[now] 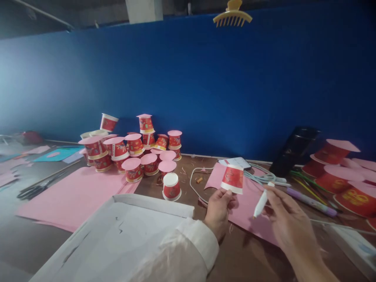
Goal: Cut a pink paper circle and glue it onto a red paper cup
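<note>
Upside down over the pink paper, a red paper cup (233, 179) is gripped near its rim by my left hand (219, 209). My right hand (289, 217) closes round a white pen (261, 203), its tip pointing down and toward the cup but apart from it. Beneath both hands lies a sheet of pink paper (249, 221). Another red paper cup with a white base (172, 187) stands inverted on the table, left of my left hand.
Many red cups topped with pink paper discs (133, 166) are stacked at the back left, more (346, 182) at the right. A white box lid (126, 235), pink sheets (73, 196), scissors (38, 188), a black bottle (293, 150), a phone (236, 162) and cables surround my hands.
</note>
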Available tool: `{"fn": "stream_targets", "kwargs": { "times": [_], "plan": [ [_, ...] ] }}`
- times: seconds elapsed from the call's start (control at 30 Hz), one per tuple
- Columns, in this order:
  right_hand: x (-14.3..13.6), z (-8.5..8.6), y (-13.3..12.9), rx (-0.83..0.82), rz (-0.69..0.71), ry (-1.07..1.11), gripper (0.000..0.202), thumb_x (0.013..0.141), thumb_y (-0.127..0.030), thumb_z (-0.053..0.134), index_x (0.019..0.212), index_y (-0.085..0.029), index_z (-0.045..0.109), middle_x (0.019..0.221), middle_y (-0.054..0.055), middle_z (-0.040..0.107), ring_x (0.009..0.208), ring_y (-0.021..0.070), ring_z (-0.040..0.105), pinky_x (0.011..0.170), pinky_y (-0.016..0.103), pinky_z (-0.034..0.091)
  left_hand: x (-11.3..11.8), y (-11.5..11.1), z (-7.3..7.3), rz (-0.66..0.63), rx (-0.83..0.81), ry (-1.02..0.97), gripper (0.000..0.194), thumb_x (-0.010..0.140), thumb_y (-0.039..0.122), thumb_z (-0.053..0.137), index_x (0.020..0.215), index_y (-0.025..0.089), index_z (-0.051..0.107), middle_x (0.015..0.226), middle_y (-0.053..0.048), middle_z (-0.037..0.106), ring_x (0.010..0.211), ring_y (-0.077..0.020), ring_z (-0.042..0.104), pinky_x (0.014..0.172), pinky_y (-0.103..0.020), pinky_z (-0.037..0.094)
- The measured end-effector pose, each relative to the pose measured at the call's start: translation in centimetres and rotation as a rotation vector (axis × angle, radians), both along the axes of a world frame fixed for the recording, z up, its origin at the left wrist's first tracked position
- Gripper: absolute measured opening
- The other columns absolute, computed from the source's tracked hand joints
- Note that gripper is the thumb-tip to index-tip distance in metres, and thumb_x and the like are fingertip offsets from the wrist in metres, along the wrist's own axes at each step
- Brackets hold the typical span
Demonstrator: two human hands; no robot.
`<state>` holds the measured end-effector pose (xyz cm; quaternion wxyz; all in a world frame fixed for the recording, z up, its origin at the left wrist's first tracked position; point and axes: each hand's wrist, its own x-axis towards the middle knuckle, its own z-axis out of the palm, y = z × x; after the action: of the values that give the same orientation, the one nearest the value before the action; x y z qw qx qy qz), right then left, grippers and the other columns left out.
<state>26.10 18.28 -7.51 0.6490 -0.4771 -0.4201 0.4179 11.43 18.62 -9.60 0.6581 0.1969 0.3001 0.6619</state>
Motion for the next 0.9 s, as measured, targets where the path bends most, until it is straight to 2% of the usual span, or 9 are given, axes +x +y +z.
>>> {"fn": "stream_targets", "kwargs": {
  "times": [0.07, 0.17, 0.3, 0.37, 0.53, 0.63, 0.7, 0.8, 0.9],
  "plan": [
    [-0.2, -0.2, 0.1, -0.067, 0.113, 0.154, 0.039, 0.067, -0.043, 0.082, 0.102, -0.028, 0.074, 0.090, 0.001, 0.068, 0.065, 0.0116, 0.061, 0.052, 0.022, 0.052, 0.0, 0.1, 0.1, 0.013, -0.012, -0.044, 0.047, 0.053, 0.042, 0.089, 0.069, 0.014, 0.054, 0.062, 0.001, 0.054, 0.058, -0.0075, 0.048, 0.057, -0.021, 0.033],
    [-0.5, 0.4, 0.1, -0.165, 0.288, 0.408, 0.038, 0.065, -0.037, 0.081, 0.101, -0.025, 0.075, 0.084, 0.003, 0.066, 0.069, 0.0124, 0.060, 0.052, 0.021, 0.050, 0.0, 0.1, 0.3, 0.046, -0.055, -0.084, 0.044, 0.052, 0.036, 0.089, 0.068, 0.015, 0.053, 0.062, 0.000, 0.055, 0.060, -0.0089, 0.052, 0.060, -0.022, 0.038],
    [-0.6, 1.1, -0.1, -0.221, 0.350, 0.562, 0.037, 0.065, -0.032, 0.076, 0.101, -0.027, 0.076, 0.084, 0.005, 0.065, 0.070, 0.0130, 0.059, 0.051, 0.020, 0.049, 0.0, -0.1, 0.6, 0.038, -0.075, -0.081, 0.039, 0.055, 0.030, 0.087, 0.067, 0.015, 0.053, 0.062, 0.000, 0.057, 0.060, -0.0089, 0.053, 0.061, -0.022, 0.040],
    [-0.6, 1.2, -0.2, -0.215, 0.378, 0.540, 0.039, 0.065, -0.033, 0.074, 0.103, -0.027, 0.076, 0.086, 0.005, 0.065, 0.073, 0.0145, 0.060, 0.054, 0.022, 0.050, -0.1, -0.1, 0.8, 0.029, -0.074, -0.081, 0.039, 0.055, 0.030, 0.087, 0.067, 0.015, 0.053, 0.062, 0.000, 0.056, 0.061, -0.0088, 0.053, 0.060, -0.021, 0.039],
    [-0.3, 1.1, -0.4, -0.196, 0.397, 0.363, 0.044, 0.070, -0.049, 0.071, 0.107, -0.026, 0.076, 0.101, 0.009, 0.069, 0.079, 0.0188, 0.063, 0.062, 0.031, 0.056, -0.1, 0.0, 0.8, 0.018, -0.067, -0.102, 0.040, 0.056, 0.030, 0.086, 0.068, 0.016, 0.050, 0.062, 0.001, 0.055, 0.061, -0.0083, 0.053, 0.061, -0.020, 0.039],
    [0.1, 0.8, -0.1, -0.256, 0.345, 0.340, 0.052, 0.066, -0.039, 0.080, 0.117, -0.030, 0.071, 0.104, 0.006, 0.069, 0.076, 0.0147, 0.063, 0.061, 0.026, 0.055, 0.0, 0.2, 0.6, 0.021, -0.056, -0.096, 0.039, 0.057, 0.030, 0.086, 0.070, 0.016, 0.052, 0.062, 0.001, 0.056, 0.061, -0.0080, 0.053, 0.060, -0.020, 0.039],
    [0.2, 0.7, 0.1, -0.278, 0.314, 0.369, 0.061, 0.063, -0.032, 0.083, 0.122, -0.033, 0.068, 0.098, 0.003, 0.069, 0.073, 0.0126, 0.062, 0.057, 0.022, 0.053, 0.0, 0.3, 0.3, 0.025, -0.052, -0.080, 0.039, 0.058, 0.031, 0.086, 0.070, 0.015, 0.052, 0.062, 0.001, 0.057, 0.060, -0.0078, 0.053, 0.059, -0.020, 0.038],
    [0.2, 0.8, 0.3, -0.223, 0.300, 0.383, 0.071, 0.064, -0.030, 0.083, 0.131, -0.039, 0.060, 0.085, -0.001, 0.067, 0.062, 0.0101, 0.055, 0.045, 0.018, 0.045, 0.1, 0.4, 0.0, 0.024, -0.052, -0.050, 0.039, 0.059, 0.032, 0.085, 0.071, 0.015, 0.052, 0.062, 0.001, 0.059, 0.058, -0.0078, 0.053, 0.059, -0.020, 0.037],
    [0.1, 0.9, 0.2, -0.148, 0.297, 0.347, 0.067, 0.068, -0.031, 0.082, 0.130, -0.040, 0.058, 0.082, -0.003, 0.066, 0.052, 0.0069, 0.046, 0.041, 0.016, 0.040, 0.1, 0.5, -0.3, 0.007, -0.058, -0.026, 0.036, 0.061, 0.032, 0.082, 0.073, 0.016, 0.052, 0.063, -0.001, 0.061, 0.056, -0.0083, 0.054, 0.055, -0.020, 0.033]
  ]
}}
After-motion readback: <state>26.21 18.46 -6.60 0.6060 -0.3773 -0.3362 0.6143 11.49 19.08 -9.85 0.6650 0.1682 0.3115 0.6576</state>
